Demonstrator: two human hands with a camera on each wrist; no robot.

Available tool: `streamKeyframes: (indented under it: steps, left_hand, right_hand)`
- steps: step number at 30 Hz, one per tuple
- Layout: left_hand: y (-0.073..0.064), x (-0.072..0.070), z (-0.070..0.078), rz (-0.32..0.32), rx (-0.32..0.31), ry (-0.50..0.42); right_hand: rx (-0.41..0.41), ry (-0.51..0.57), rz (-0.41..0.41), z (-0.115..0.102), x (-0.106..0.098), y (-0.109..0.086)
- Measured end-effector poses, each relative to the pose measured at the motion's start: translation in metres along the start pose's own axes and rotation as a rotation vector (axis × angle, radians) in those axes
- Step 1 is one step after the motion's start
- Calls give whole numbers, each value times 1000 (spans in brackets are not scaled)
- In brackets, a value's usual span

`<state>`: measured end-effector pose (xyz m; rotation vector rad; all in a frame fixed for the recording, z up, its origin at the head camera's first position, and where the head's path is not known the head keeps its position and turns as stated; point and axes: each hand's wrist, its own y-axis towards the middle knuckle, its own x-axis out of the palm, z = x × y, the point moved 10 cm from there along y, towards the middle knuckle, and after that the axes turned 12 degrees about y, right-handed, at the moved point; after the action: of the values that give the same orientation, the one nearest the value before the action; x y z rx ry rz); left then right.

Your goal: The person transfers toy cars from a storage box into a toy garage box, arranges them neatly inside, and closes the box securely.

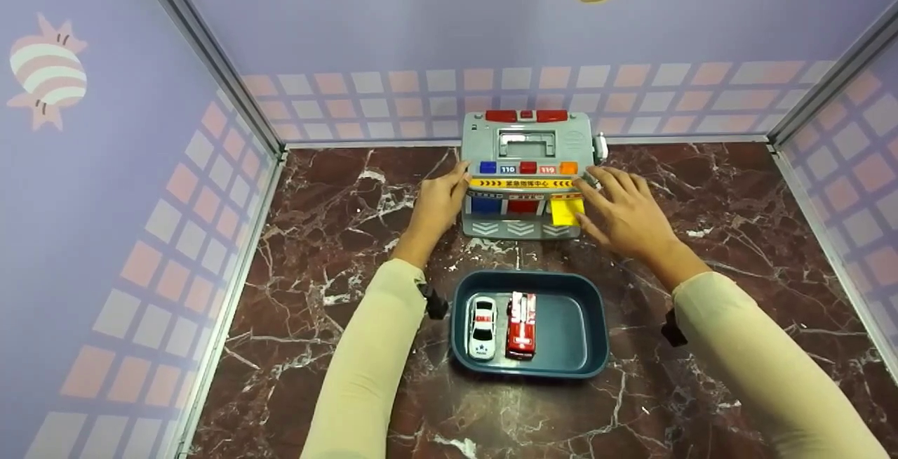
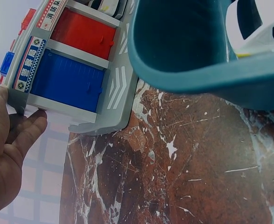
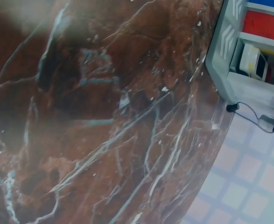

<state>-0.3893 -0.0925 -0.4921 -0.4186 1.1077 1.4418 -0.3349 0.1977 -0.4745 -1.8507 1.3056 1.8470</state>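
Observation:
A grey toy garage [image 1: 582,142] with blue, red and yellow doors stands against the back wall. My left hand [image 1: 438,203] holds its left side; in the left wrist view the fingers [image 2: 30,135] lie against that side. The blue door [image 2: 66,81] and red door [image 2: 83,32] are down. At the right bay, the yellow door [image 1: 567,211] is swung outward. My right hand [image 1: 624,213] is beside it, fingers spread, fingertips at the garage's right edge; whether they touch is unclear. A white toy vehicle [image 3: 254,60] sits inside that bay. The right hand is outside the right wrist view.
A dark teal bin [image 1: 596,304] stands in front of the garage, holding a white toy police car [image 1: 483,329] and a red toy fire truck [image 1: 521,326]. A small dark tag on a cord [image 3: 251,112] hangs at the garage's right side. Patterned panels enclose the marbled tabletop [image 1: 316,347].

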Motion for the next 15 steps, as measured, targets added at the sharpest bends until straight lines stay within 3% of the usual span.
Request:
streamKeyframes:
  steps: [15]
  left_hand:
    - [0,3,-4,-7,-17,-14]
  right_hand:
    - [73,42,-77,-1,20,15]
